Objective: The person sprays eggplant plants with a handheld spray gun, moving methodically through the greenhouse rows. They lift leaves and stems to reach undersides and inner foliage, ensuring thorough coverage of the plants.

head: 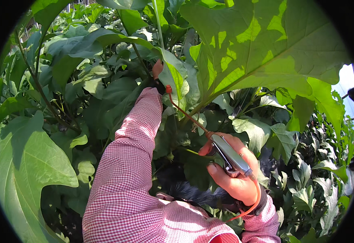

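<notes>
In my right hand [237, 173] is a small metal trigger sprayer [231, 155], with my fingers wrapped around its body. A thin copper-coloured tube [186, 114] runs up and left from it to a red nozzle [168, 89]. An orange hose [257, 197] leaves its rear end and curves past my wrist. My left arm reaches forward into the foliage in a red-and-white checked sleeve [125, 164]. Only a small part of my left hand [158, 69] shows behind a curled leaf [175, 76]; its fingers are hidden. The nozzle is close to my left wrist, below that leaf.
Broad lobed leaves, apparently eggplant, surround both arms. One large sunlit leaf [256, 51] overhangs the upper right, and another leaf [28, 164] hangs at lower left. A dark stem [40, 88] rises at left. A pale string [158, 24] runs down from the top. Dark sheeting [192, 191] lies below.
</notes>
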The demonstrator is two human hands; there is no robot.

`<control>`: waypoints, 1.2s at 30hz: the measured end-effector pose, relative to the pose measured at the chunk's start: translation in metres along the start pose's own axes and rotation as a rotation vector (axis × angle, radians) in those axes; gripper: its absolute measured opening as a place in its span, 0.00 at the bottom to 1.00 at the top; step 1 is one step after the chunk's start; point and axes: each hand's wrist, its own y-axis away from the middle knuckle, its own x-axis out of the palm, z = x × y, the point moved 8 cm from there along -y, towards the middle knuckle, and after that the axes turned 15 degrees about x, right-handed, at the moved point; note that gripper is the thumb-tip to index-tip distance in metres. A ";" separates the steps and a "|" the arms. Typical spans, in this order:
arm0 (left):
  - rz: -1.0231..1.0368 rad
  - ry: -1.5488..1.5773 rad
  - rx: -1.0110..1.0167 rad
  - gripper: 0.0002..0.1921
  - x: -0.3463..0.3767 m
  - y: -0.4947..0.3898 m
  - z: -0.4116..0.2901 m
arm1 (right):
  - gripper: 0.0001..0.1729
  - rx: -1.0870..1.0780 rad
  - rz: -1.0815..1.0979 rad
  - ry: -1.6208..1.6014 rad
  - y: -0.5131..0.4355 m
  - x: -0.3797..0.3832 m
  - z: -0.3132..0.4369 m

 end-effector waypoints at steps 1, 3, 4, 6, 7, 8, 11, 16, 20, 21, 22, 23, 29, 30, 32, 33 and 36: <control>0.095 0.000 -0.082 0.19 0.002 0.007 -0.001 | 0.30 0.023 0.026 -0.018 -0.010 0.006 -0.002; 0.133 -0.150 -0.052 0.18 -0.007 0.017 -0.027 | 0.29 -0.015 0.050 0.009 -0.031 0.018 -0.004; 0.156 -0.194 -0.059 0.17 -0.009 0.022 -0.041 | 0.28 -0.052 0.035 0.068 -0.040 0.022 -0.002; 0.171 -0.250 -0.068 0.16 -0.013 0.031 -0.067 | 0.27 -0.058 0.025 0.096 -0.057 0.032 -0.005; 0.176 -0.269 -0.072 0.16 -0.016 0.033 -0.078 | 0.27 -0.022 0.025 0.063 -0.065 0.036 -0.009; 0.183 -0.293 -0.078 0.16 -0.017 0.036 -0.087 | 0.26 0.006 0.026 0.021 -0.073 0.039 -0.014; 0.248 -0.344 -0.086 0.15 -0.027 0.043 -0.103 | 0.25 -0.052 -0.021 0.065 -0.091 0.041 -0.017; 0.316 -0.429 0.180 0.11 -0.034 0.052 -0.136 | 0.28 -0.057 -0.149 0.134 -0.118 0.036 -0.029; -0.173 0.516 -0.646 0.09 -0.037 0.063 -0.088 | 0.29 -0.072 -0.216 0.269 -0.134 0.043 -0.027; -0.064 0.202 -0.518 0.10 -0.044 0.052 -0.093 | 0.29 -0.079 -0.215 0.251 -0.138 0.046 -0.024; 0.048 -0.146 -0.375 0.11 -0.049 0.039 -0.101 | 0.30 -0.068 -0.219 0.232 -0.140 0.047 -0.022; 0.168 -0.393 -0.268 0.13 -0.048 0.032 -0.106 | 0.30 -0.076 -0.223 0.213 -0.142 0.048 -0.019; 0.175 -0.482 -0.198 0.18 -0.045 0.045 -0.131 | 0.24 -0.040 -0.148 0.031 -0.162 0.059 -0.010; 0.257 -0.582 -0.153 0.18 -0.042 0.052 -0.142 | 0.24 -0.050 -0.166 0.066 -0.166 0.060 -0.009; 0.525 -0.739 -0.075 0.19 -0.033 0.074 -0.163 | 0.23 -0.044 -0.191 0.130 -0.172 0.061 -0.012; 0.721 -0.815 -0.017 0.19 -0.030 0.085 -0.173 | 0.23 -0.047 -0.210 0.153 -0.176 0.060 -0.013; 1.355 -0.943 0.202 0.19 -0.024 0.123 -0.202 | 0.27 -0.053 -0.276 0.284 -0.191 0.055 -0.014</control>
